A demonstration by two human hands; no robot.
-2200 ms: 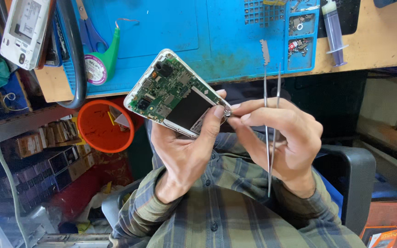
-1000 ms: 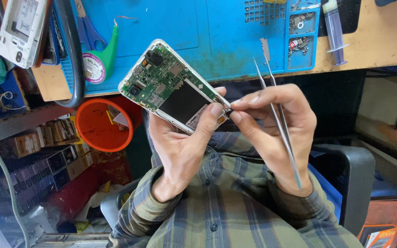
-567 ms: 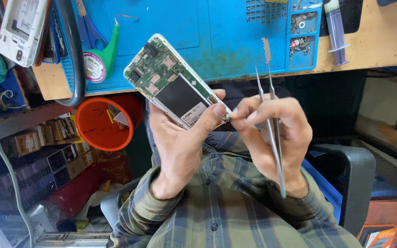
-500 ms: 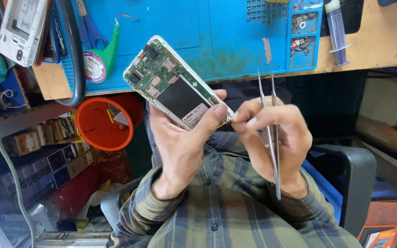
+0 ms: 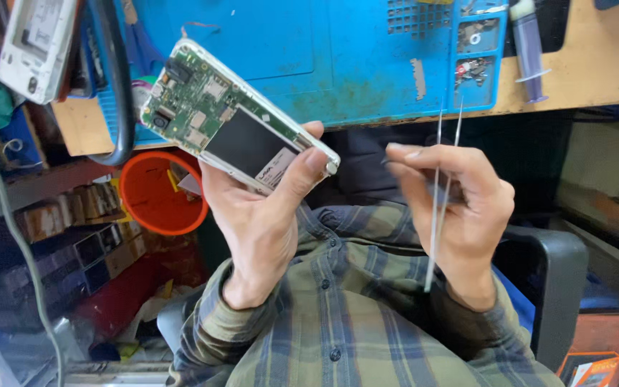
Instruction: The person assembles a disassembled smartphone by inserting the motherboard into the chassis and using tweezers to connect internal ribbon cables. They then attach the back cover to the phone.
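Note:
My left hand [image 5: 266, 215] grips an opened phone [image 5: 231, 118] with its back cover off, so the green circuit board and a dark battery face me. The phone is tilted, its lower end near my thumb. My right hand [image 5: 460, 208] holds thin metal tweezers [image 5: 438, 193] upright, their two tips pointing up toward the bench edge. The index finger and thumb of this hand are pinched together just right of the phone's lower corner, with a small gap between them and the phone. I cannot tell whether anything small is pinched there.
A blue work mat [image 5: 338, 57] with small parts compartments covers the wooden bench [image 5: 596, 64]. A syringe [image 5: 528, 43] lies at its right. A white meter [image 5: 37, 43] and a black cable [image 5: 120, 79] are at left; an orange bin [image 5: 155, 190] sits below.
My right hand has pulled away from the phone's lower corner to the right, tweezers still in it. My left hand has lifted and tilted the phone slightly.

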